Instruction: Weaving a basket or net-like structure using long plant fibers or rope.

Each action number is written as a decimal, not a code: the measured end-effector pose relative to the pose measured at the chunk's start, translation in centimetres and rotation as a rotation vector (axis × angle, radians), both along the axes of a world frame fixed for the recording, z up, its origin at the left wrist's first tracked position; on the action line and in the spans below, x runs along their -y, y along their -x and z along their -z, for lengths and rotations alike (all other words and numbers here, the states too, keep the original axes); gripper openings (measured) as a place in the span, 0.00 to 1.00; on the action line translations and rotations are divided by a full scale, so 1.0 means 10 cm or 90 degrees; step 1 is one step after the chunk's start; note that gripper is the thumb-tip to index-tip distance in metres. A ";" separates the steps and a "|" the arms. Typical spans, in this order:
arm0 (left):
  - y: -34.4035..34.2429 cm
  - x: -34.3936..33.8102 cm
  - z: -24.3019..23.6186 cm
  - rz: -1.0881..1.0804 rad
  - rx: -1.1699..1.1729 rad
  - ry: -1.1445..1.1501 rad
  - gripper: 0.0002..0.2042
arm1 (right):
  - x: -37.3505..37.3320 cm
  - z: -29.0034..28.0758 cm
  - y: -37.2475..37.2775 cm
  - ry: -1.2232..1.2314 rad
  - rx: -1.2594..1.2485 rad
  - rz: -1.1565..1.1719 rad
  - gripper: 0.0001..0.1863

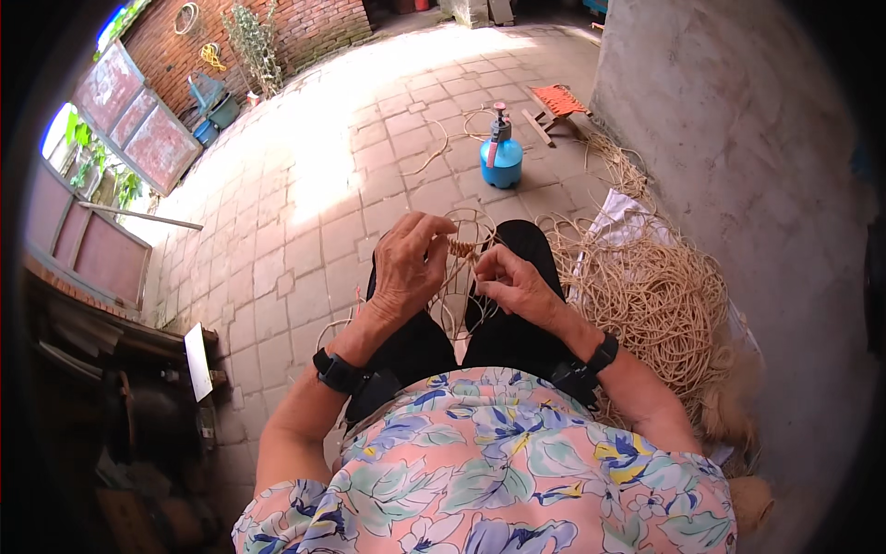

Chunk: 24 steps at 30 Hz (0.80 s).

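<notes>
Above my knees, my left hand (408, 268) pinches the left end of a small tight coil of tan cord (462, 248). Close against the coil's right side is my right hand (519, 284), its thumb and fingers closed on the cord. Thin loops of the same cord stand up behind the coil and hang between my knees. What lies inside the right fingers is partly hidden by the fingers themselves. To my right a large tangled heap of tan cord (655, 300) spreads on a white sack (624, 218) along the wall.
Ahead on the brick paving (305, 249) stands a blue pump sprayer (501, 164). Behind it, near the grey wall (729, 138), is a low stool with an orange woven seat (559, 100). Dark clutter and a white board (197, 361) lie to the left.
</notes>
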<state>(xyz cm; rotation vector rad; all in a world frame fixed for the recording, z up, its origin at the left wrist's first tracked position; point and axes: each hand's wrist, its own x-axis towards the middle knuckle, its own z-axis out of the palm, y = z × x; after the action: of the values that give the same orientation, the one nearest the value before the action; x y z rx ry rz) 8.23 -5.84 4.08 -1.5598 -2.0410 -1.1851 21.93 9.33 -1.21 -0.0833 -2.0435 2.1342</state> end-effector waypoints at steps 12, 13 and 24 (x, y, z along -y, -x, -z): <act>-0.39 0.11 0.14 0.259 0.074 0.303 0.20 | -0.26 0.33 -0.84 -0.201 0.131 0.108 0.16; -0.41 0.11 0.14 0.261 0.040 0.292 0.21 | -0.33 0.34 -0.98 -0.200 0.134 0.109 0.16; -0.31 -0.01 0.39 0.268 -0.100 0.332 0.18 | -1.73 1.72 -2.44 -0.571 0.722 0.314 0.15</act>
<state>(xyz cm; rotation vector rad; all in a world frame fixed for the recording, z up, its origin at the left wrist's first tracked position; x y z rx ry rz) 11.33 -5.70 0.15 -2.3325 -2.0799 -0.6302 46.30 26.65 -18.39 -1.7148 -2.8189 0.6936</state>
